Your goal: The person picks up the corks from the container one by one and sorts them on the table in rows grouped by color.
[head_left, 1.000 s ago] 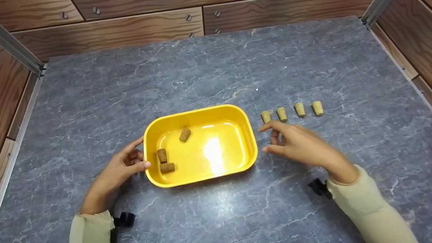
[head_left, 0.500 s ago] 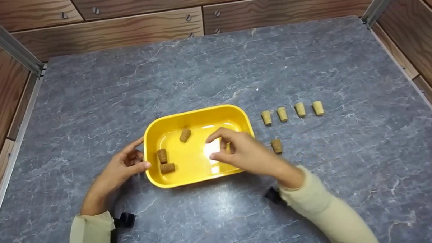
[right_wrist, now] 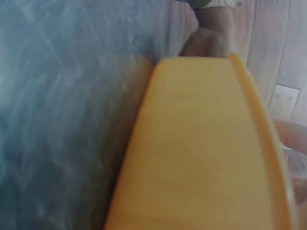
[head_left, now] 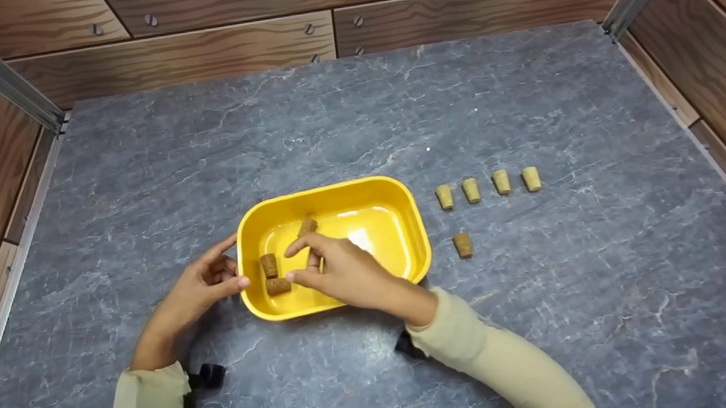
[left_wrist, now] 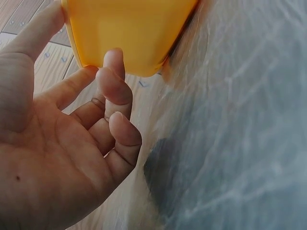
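A yellow tray (head_left: pixel 332 189) stands on the table with three brown corks in it: one upright-lying cork (head_left: pixel 269 265), a sideways cork (head_left: pixel 278 286) touching its near end, and a farther cork (head_left: pixel 307 226). My left hand (head_left: pixel 194 288) touches the tray's left end with thumb and index fingertips; its other fingers curl loosely in the left wrist view. Over the tray reaches my right hand (head_left: pixel 347 271), thumb and index apart, nothing between them, fingertips close to the corks. The right wrist view shows mostly the tray's outer wall (right_wrist: pixel 192 143).
Right of the tray, several pale tapered corks form a row, from the nearest pale cork (head_left: pixel 445 197) to the end cork (head_left: pixel 531 179). One brown cork (head_left: pixel 462 244) lies in front of them. Wood-patterned panels (head_left: pixel 183 56) border the grey marbled table (head_left: pixel 360 119).
My right hand has moved left from beside the pale corks, across the tray to its left half. A brown cork now shows below the row. The left hand stays at the tray's end.
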Demonstrator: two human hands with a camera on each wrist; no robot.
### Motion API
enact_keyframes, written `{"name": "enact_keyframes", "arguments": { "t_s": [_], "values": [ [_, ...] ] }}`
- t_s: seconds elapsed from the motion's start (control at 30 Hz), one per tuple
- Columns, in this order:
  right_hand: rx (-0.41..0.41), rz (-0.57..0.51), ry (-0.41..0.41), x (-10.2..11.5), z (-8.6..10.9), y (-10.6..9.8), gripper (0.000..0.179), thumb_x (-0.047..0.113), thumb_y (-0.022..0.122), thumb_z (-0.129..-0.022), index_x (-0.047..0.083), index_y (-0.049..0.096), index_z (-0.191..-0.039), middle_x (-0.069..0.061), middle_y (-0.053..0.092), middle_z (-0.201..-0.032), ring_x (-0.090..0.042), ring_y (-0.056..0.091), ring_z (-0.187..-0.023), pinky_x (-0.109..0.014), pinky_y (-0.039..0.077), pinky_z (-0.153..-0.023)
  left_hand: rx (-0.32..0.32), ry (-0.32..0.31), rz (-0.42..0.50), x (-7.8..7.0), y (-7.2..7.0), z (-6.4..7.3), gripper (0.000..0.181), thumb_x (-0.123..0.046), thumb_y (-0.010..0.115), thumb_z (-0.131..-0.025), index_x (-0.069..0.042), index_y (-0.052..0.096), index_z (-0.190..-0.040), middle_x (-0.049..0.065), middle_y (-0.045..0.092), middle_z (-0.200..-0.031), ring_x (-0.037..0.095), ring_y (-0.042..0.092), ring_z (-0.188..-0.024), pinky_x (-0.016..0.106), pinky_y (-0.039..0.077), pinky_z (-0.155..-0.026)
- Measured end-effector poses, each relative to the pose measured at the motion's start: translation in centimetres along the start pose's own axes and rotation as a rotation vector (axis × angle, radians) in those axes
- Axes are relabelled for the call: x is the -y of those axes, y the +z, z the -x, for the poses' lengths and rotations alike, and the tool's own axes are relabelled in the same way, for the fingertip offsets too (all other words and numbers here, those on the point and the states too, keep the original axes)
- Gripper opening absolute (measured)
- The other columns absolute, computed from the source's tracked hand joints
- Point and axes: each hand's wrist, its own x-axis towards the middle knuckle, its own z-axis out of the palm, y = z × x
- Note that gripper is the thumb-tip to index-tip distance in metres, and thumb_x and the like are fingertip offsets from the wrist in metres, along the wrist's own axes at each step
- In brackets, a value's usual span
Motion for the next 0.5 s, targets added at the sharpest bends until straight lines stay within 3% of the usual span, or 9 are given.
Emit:
{"name": "enact_keyframes", "arguments": {
  "t_s": [0.5],
  "values": [
    [0.058,0.181,0.105,-0.4,-1.8,2.1,0.032,0.034,0.071,-0.087,0.022,0.062,-0.115,0.008,0.056,-0.071,-0.004,0.047,-0.057,-0.020,0.037,-0.052,-0.011,-0.004,0.007,-0.2,0.2,0.1,0.072,-0.003,0.066,-0.088,-0.002,0.030,-0.150,0.003,0.060,-0.096,0.008,0.057,-0.076,0.021,0.047,-0.066]
  ]
}}
